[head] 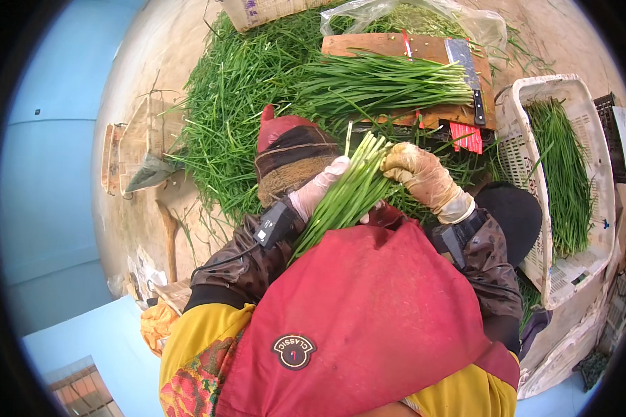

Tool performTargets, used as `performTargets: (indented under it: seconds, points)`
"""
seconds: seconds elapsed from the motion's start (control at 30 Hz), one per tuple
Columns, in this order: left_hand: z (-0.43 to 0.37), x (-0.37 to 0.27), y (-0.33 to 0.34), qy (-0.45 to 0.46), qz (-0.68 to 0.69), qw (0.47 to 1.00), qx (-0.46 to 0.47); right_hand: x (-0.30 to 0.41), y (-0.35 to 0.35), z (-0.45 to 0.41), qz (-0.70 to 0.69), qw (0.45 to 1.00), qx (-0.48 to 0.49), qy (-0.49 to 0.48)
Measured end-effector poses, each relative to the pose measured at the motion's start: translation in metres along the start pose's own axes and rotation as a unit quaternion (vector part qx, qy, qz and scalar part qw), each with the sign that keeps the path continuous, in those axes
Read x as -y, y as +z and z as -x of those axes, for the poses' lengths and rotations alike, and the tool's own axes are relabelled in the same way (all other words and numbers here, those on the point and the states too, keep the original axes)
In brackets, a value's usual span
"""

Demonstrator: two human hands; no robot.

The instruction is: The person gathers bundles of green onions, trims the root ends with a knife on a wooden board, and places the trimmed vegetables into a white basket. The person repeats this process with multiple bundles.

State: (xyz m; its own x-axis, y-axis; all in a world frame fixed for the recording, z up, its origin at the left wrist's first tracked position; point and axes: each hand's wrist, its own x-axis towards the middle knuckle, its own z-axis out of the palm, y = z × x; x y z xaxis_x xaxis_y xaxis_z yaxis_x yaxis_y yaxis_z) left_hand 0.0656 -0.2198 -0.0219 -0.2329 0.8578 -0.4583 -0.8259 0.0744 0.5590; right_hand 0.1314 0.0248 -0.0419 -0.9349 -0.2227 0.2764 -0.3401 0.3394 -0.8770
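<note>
A bunch of green garlic chives (344, 198) lies slantwise before my chest, its pale cut ends pointing up and away. My left hand (321, 187), in a thin whitish glove, grips the bunch from the left, with fingertips showing on its right side. One pale stalk (349, 138) sticks up apart from the others near the thumb. My right hand (422, 177), in a stained yellowish glove, is curled against the cut ends on the right. Its fingertips are turned inward, so whether they pinch a stalk is hidden.
Beyond my hands, trimmed chives (391, 83) lie on a wooden cutting board (365, 44) beside a cleaver (464, 62). Loose chives (250, 104) heap at the left. A white plastic crate (521, 120) at the right holds more chives (563, 182). A clear plastic bag (480, 23) lies behind the board.
</note>
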Motion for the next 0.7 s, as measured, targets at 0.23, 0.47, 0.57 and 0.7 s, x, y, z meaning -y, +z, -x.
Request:
performTargets:
  seconds: [0.23, 0.47, 0.57, 0.7]
  points:
    - [0.000, -0.002, 0.010, -0.003, 0.007, 0.999, -0.040, -0.007, 0.004, 0.003, 0.039, 0.999, 0.024, -0.020]
    - [-0.001, 0.003, 0.010, 0.037, 0.005, 0.995, -0.092, -0.021, 0.019, 0.013, -0.257, 0.951, -0.078, 0.153]
    - [-0.001, 0.001, 0.010, 0.050, -0.015, 0.998, -0.038, -0.029, 0.021, 0.017, -0.407, 0.878, -0.118, 0.224]
    - [0.001, -0.003, 0.018, 0.044, 0.000, 0.999, -0.027, -0.040, -0.001, 0.016, -0.526, 0.807, -0.196, 0.183]
